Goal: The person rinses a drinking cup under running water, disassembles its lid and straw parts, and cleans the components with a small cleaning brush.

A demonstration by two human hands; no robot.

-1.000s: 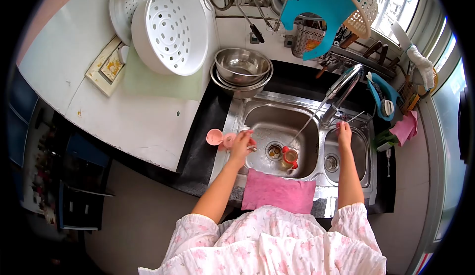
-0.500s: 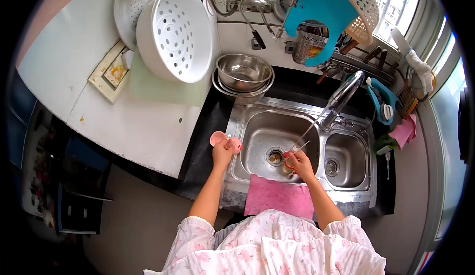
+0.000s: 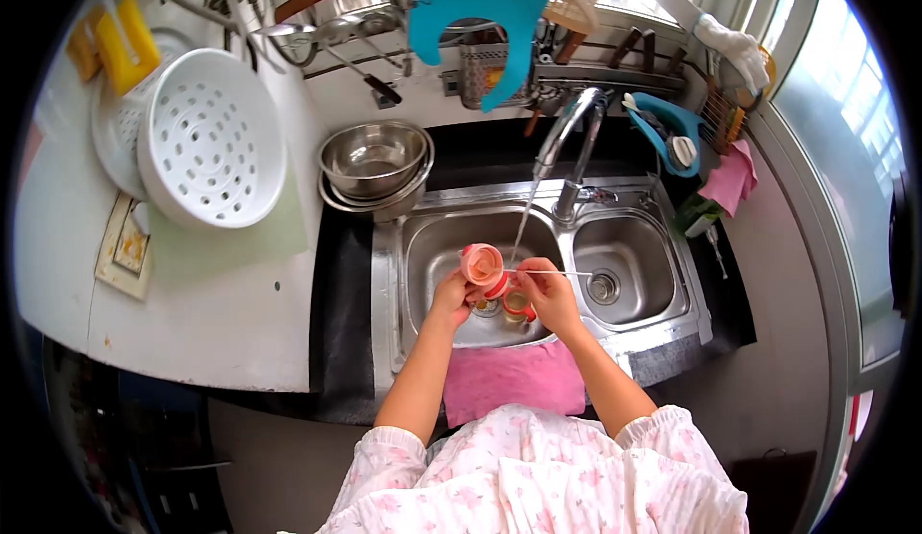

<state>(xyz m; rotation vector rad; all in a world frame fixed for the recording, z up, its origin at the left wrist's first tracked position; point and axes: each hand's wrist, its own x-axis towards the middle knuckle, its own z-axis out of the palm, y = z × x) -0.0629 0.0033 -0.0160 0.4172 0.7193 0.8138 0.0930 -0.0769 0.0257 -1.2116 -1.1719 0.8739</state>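
Observation:
My left hand [image 3: 451, 300] is closed around a pink flip-top lid [image 3: 482, 265], its round cap tilted up, above the large sink basin [image 3: 427, 246]. Close beside it, my right hand [image 3: 549, 296] pinches a thin white straw [image 3: 571, 273] that lies nearly level, its left end close to the lid. A small clear cup with a red rim and handle [image 3: 519, 307] is under the right fingers; they seem to hold it too, but the grip is partly hidden. Water runs from the faucet [image 3: 576, 140] just behind both hands.
Nested steel bowls [image 3: 375, 159] stand behind the sink's left side. A white colander [image 3: 216, 140] is on the left counter. The small basin [image 3: 624, 255] lies to the right. A pink cloth [image 3: 514, 380] hangs over the front edge.
My left hand has brought the pink lid from the sink's left edge over the basin, beside my right hand. The straw now lies nearly level. The view has shifted to the right.

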